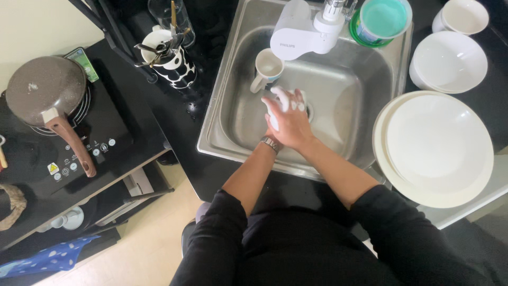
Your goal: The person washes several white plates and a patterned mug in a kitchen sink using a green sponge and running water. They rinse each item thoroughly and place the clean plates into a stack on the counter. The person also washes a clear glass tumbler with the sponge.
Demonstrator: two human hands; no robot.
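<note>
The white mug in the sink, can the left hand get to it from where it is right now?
Probably yes. The white mug stands upright in the steel sink, just beyond the soapy, clasped hands. The left hand lies mostly under the right hand, but nothing sits between it and the mug.

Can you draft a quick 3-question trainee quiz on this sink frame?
1. True or false: the right hand lies over the left hand, both soapy, above the sink.
2. Which thing stands in the sink beside the hands? A) a white mug B) a frying pan C) a glass
3. Fill in: the stacked white plates sit on the person's ______ side of the sink.

Key: 1 true; 2 A; 3 right. The frying pan sits on the cooktop at the left, and the glass stands on the counter behind the utensil holder.
</note>
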